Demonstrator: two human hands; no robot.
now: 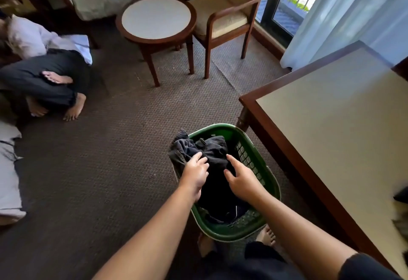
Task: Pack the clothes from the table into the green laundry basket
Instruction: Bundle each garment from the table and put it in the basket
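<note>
The green laundry basket (268,174) stands on the carpet just left of the big table (344,125), in front of my feet. Dark clothes (212,149) fill it, and one dark garment hangs over its far left rim. My left hand (195,174) presses down on that garment with its fingers curled into the cloth. My right hand (240,178) hovers over the dark pile inside the basket, fingers spread, touching or almost touching the cloth. At the table's right edge lie a dark item (401,195) and a grey one (400,226), both cut off by the frame.
A round side table (155,36) and a wooden armchair (225,16) stand beyond the basket. A person (42,78) sits on the carpet at the far left. White bedding (8,176) lies at the left edge. A curtain (344,14) hangs right.
</note>
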